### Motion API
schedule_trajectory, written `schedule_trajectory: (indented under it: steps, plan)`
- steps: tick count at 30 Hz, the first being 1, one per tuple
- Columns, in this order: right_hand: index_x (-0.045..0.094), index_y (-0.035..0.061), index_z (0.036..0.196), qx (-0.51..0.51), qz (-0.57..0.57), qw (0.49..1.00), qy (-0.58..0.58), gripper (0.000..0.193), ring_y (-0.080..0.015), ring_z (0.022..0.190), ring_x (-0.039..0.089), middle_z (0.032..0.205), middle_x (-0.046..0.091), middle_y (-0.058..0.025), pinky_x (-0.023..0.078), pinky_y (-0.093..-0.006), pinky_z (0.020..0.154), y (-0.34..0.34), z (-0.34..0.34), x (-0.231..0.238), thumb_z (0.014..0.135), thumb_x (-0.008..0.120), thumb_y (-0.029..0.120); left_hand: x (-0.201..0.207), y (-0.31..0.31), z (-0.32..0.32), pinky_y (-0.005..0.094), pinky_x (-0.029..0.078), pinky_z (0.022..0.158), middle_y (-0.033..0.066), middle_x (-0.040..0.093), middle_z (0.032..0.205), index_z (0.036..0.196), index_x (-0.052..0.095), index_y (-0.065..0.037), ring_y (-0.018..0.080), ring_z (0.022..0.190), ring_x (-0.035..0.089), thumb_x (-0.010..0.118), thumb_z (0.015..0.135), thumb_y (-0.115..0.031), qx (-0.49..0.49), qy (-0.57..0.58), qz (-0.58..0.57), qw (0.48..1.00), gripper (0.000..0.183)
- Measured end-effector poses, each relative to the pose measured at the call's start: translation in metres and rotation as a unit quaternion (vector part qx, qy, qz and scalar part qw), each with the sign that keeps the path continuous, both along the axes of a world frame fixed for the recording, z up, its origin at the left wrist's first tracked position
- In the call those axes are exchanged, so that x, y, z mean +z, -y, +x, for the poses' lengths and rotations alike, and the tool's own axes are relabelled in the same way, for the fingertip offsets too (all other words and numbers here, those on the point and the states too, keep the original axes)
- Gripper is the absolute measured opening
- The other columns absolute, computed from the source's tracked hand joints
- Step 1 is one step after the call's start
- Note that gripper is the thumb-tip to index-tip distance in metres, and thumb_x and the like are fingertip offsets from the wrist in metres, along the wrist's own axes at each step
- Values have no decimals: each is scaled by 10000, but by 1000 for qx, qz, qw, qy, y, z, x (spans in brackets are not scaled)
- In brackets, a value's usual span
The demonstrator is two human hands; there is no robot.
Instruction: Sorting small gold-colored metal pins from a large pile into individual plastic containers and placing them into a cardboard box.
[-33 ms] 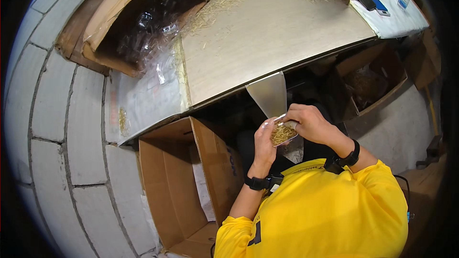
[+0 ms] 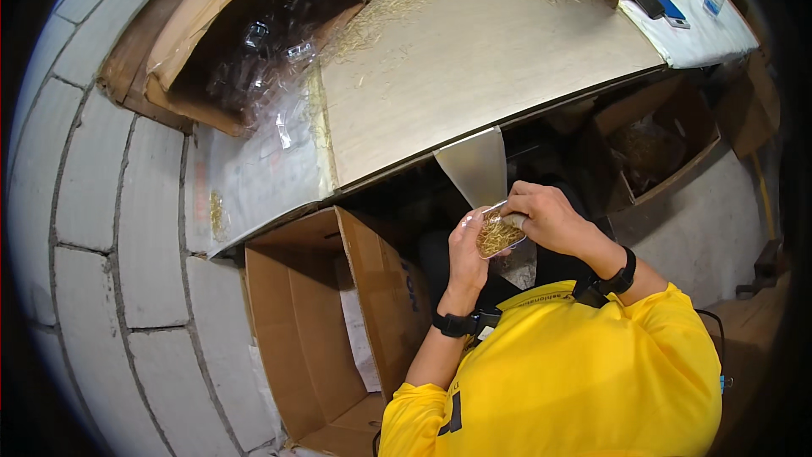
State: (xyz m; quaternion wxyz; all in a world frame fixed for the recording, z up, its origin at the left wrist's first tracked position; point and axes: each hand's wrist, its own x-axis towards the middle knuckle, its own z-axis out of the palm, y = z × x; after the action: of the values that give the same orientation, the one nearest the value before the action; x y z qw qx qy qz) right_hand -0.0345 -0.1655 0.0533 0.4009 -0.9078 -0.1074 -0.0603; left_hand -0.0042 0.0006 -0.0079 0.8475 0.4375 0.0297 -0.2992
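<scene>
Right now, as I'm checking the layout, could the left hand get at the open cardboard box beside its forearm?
Probably yes: the open cardboard box stands close, though its right panel lies between, and the left hand holds a clear plastic container of golden pieces.

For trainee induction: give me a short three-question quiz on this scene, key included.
1. True or false: the clear package with gold-coloured bits lies flat on the table.

2. Multiple choice: what colour is the person's shirt?
A) Grey
B) Blue
C) Yellow

3. Fill in the blank: the open carton at upper left holds a heap of clear ____.

Key
1. False: the left hand holds it below the table edge, and the right hand is at its upper side.
2. C
3. Plastic packaging
</scene>
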Motion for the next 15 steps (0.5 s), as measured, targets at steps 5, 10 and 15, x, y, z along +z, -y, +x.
schedule_trajectory:
  steps: [5,10,15]
  plan:
    - [660,13,881,-13,-51,998,-24,178,-316,805,597,858,582,-124,482,-385,687,-1,-5,5,703,656,0,1,3,0,288,587,533,113,639,929,1091,539,14,174,727,666,472,963,-253,6,-2,-11,1000,304]
    - [662,19,919,35,13,999,-26,197,-316,829,604,886,597,-123,488,-379,699,7,0,4,726,648,-18,-4,0,1,300,591,540,132,644,952,1093,544,22,196,754,673,488,945,-218,10,30,37,999,287]
    - [588,16,1120,29,-52,995,74,391,-327,1115,535,1145,581,-167,448,-391,928,5,-2,-3,732,610,-19,-2,2,1,310,589,574,110,645,963,1095,554,11,188,768,669,470,943,-173,19,-11,0,1000,253]
